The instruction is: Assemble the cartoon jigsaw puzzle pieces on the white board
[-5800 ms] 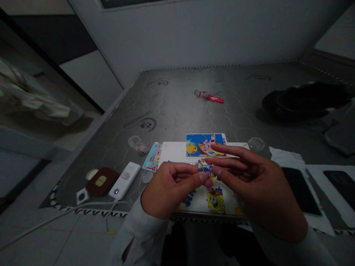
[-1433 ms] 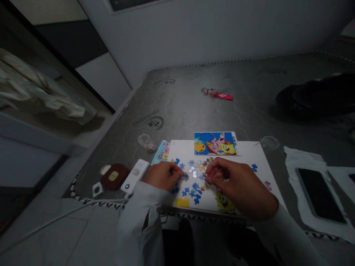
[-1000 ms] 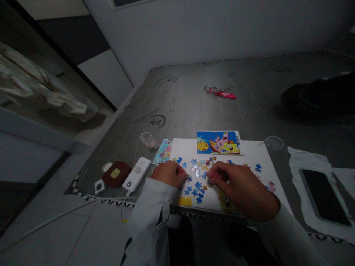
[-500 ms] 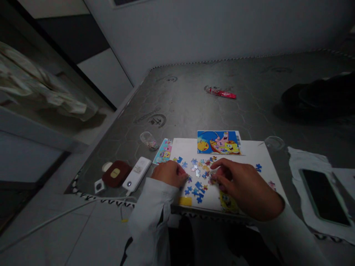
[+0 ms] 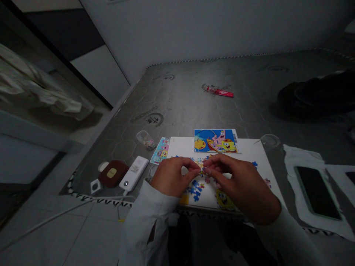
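Bare L hand [image 5: 172, 176] & bare R hand [image 5: 240, 181] have been brought close together since a moment ago. Small, bright-coloured jigsaw pc [image 5: 202, 171] is pinched b/w the fingertips of both, over the flat white board [image 5: 180, 146]; whether it's 1 pc or 2 can't be told. Loose blue jigsaw pcs [image 5: 196, 192] are spread on the board below. Yellow joined part w/ a cartoon face [image 5: 224, 199] is partly hidden by the R hand. Blue picture card [image 5: 215, 140] is set at the board's far edge, on the grey patterned surface [image 5: 180, 111].
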A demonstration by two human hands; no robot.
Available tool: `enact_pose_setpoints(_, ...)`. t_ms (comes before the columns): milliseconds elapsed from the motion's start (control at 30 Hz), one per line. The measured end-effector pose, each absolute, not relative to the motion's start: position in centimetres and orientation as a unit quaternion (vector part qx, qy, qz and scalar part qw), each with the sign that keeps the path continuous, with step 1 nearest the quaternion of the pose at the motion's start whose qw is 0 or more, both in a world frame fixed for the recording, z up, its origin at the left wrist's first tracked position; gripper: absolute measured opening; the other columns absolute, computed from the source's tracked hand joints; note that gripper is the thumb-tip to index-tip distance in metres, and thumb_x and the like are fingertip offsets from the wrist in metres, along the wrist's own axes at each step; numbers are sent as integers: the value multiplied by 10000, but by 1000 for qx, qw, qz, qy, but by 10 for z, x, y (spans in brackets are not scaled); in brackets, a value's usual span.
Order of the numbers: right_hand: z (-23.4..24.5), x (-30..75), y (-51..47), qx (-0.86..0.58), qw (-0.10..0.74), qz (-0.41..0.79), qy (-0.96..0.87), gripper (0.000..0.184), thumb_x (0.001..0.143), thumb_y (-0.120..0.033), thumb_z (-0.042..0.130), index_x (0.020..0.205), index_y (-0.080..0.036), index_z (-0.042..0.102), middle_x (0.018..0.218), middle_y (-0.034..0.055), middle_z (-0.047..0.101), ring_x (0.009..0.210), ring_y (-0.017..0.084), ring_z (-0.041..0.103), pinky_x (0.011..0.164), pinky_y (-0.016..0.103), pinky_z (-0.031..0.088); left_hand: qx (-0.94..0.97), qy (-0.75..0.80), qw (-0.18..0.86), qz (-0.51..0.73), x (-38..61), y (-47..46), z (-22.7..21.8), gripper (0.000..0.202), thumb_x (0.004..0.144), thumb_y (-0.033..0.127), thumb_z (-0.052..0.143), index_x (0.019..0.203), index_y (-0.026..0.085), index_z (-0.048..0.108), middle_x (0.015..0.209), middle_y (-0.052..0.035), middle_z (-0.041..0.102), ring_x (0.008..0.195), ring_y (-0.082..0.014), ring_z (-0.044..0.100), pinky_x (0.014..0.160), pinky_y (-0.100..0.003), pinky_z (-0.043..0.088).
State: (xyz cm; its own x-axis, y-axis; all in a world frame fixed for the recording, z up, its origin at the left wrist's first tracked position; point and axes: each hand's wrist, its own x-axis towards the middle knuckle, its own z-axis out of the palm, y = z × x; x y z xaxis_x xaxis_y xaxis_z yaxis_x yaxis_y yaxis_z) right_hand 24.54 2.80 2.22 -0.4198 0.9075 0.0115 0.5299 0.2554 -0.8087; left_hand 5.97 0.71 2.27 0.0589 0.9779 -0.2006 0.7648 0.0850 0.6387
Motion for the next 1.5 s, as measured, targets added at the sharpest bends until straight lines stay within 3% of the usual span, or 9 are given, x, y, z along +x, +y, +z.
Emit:
enact_pose_setpoints(200, 22, 246, 30, -499, 270, 377, -732, 68, 888, -270, 608, 908, -247, 669, 825, -14, 741, 736, 154, 698, 655, 275, 513, 656, 641, 347, 198, 56, 7, 22, 250, 940, 338, 543, 956, 239, 772, 854, -3, 767, 596, -129, 586, 639, -262, 423)
enact_pose_setpoints(367, 21, 244, 27, -485, 277, 354, -750, 38, 890, -223, 600, 888, -232, 637, 837, -8, 734, 758, 150, 689, 698, 280, 507, 644, 658, 332, 204, 57, 7, 23, 148, 842, 350, 695, 915, 254, 781, 727, 24, 732, 546, -116, 537, 608, -250, 395)
enact_pose_setpoints(567, 18, 240, 27, -486, 265, 314, -771, 63, 914, -235, 566, 945, -230, 620, 853, 1, 730, 783, 159, 691, 720, 293, 492, 629, 685, 310, 196, 52, 10, 20, 179, 866, 352, 649, 923, 248, 783, 736, 2, 742, 574, -137, 573, 615, -265, 422)
enact_pose_setpoints(700, 18, 244, 29, -505, 237, 296, -775, 126, 945, -288, 521, 1010, -229, 611, 897, 19, 736, 824, 180, 700, 746, 326, 478, 601, 732, 270, 174, 41, 16, 8, 232, 883, 379, 613, 964, 241, 781, 913, -35, 777, 732, -187, 656, 710, -309, 471)
enact_pose_setpoints(867, 18, 246, 28, -517, 177, 280, -789, 151, 954, -312, 507, 1021, -261, 631, 858, -9, 735, 798, 199, 689, 733, 352, 438, 562, 776, 251, 137, 39, 23, -11, 245, 858, 409, 638, 912, 220, 784, 914, -55, 776, 855, -231, 684, 728, -323, 460)
enact_pose_setpoints(1067, 17, 244, 29, -505, 69, 242, -826, 189, 968, -324, 465, 1018, -275, 640, 882, 7, 754, 739, 219, 676, 641, 338, 382, 526, 809, 234, 116, 44, 26, -15, 343, 862, 502, 602, 899, 213, 782, 895, -74, 773, 845, -253, 687, 690, -332, 450)
enact_pose_setpoints(1267, 14, 246, 29, -500, 40, 224, -836, 221, 982, -336, 432, 1050, -275, 633, 897, 22, 756, 748, 211, 675, 642, 325, 369, 514, 823, 225, 90, 47, 29, -13, 401, 891, 550, 539, 951, 238, 784, 956, -72, 777, 903, -258, 688, 692, -332, 435)
enact_pose_setpoints(1500, 17, 256, 33, -522, -8, 214, -826, 203, 969, -360, 444, 1039, -308, 627, 861, 7, 738, 735, 212, 660, 608, 315, 342, 523, 828, 201, 16, 44, 22, 2, 298, 885, 484, 606, 869, 244, 782, 914, -54, 772, 876, -241, 683, 665, -319, 413)
